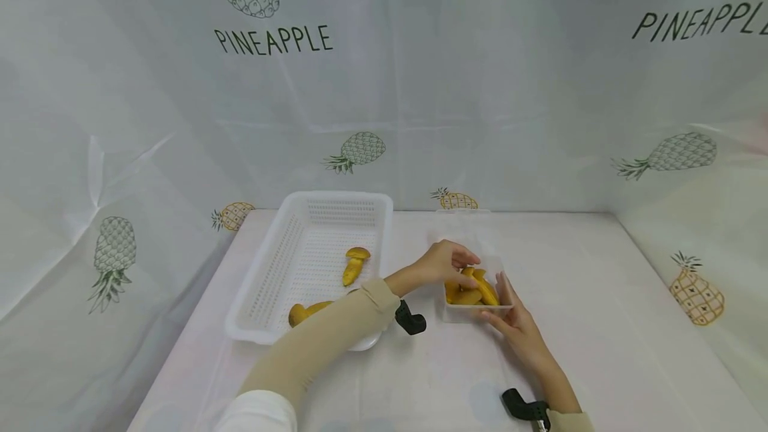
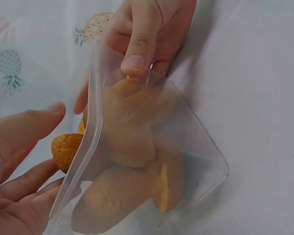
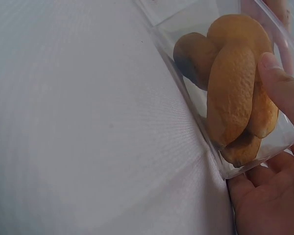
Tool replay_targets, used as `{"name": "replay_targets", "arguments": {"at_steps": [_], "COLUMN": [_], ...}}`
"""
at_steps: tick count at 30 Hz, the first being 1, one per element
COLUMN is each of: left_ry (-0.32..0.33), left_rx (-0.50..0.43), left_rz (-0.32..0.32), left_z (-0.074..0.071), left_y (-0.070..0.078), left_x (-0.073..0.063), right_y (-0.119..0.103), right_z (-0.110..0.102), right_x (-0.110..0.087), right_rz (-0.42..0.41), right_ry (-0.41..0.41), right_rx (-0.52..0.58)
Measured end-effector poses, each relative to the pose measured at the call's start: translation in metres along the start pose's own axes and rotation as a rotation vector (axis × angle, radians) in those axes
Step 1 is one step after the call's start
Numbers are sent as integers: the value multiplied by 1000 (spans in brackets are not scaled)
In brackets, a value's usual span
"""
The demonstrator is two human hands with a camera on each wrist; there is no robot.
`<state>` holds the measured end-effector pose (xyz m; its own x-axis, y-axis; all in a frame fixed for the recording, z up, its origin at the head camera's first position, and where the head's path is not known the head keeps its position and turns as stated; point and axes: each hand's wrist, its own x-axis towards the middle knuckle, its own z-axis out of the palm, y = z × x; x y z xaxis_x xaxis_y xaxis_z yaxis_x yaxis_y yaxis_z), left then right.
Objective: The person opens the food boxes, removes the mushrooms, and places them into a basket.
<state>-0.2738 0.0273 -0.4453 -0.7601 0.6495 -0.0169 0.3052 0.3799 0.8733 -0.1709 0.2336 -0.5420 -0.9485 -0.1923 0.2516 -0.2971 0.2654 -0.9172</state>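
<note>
A clear plastic box (image 1: pixel 465 314) with its lid raised at the back holds several yellow-brown mushrooms (image 1: pixel 468 295). My left hand (image 1: pixel 441 264) is over the box's left side, fingers loosely bent. In the left wrist view, its thumb is spread apart from the fingers, beside a mushroom cap (image 2: pixel 66 152) that pokes above the rim. My right hand (image 1: pixel 521 332) holds the box at its front right corner. The right wrist view shows that thumb (image 3: pixel 279 81) on the clear wall, the other fingers round the adjoining side.
To the left is a white perforated basket (image 1: pixel 258 285) with a mushroom (image 1: pixel 355 265) near its right side and another mushroom (image 1: pixel 306 313) at the front, partly behind my left sleeve (image 1: pixel 324 335). A white cloth (image 1: pixel 600 325) covers the table; pineapple-print sheeting (image 1: pixel 510 85) hangs behind.
</note>
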Motion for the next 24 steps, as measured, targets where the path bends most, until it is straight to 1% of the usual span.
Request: {"name": "replay_targets", "arguments": {"at_steps": [1, 4, 7, 10, 16, 20, 24], "left_ry": [-6, -23, -37, -45, -36, -24, -28], "left_rx": [20, 40, 23, 8, 3, 22, 25], "left_rz": [3, 17, 26, 19, 1, 14, 5], "left_z": [1, 2, 2, 1, 2, 4, 4], "left_y": [-1, -3, -4, -5, -2, 2, 4], "left_x": [1, 3, 4, 4, 2, 1, 0], "right_y": [0, 0, 0, 0, 2, 2, 0], "right_z": [0, 0, 0, 0, -1, -1, -1], "right_x": [0, -1, -1, -1, -1, 0, 0], "right_rz": [-2, -9, -10, -8, -9, -16, -2], "right_ry": [-3, -10, -16, -14, -12, -7, -12], "right_rx": [5, 24, 40, 24, 7, 1, -6]}}
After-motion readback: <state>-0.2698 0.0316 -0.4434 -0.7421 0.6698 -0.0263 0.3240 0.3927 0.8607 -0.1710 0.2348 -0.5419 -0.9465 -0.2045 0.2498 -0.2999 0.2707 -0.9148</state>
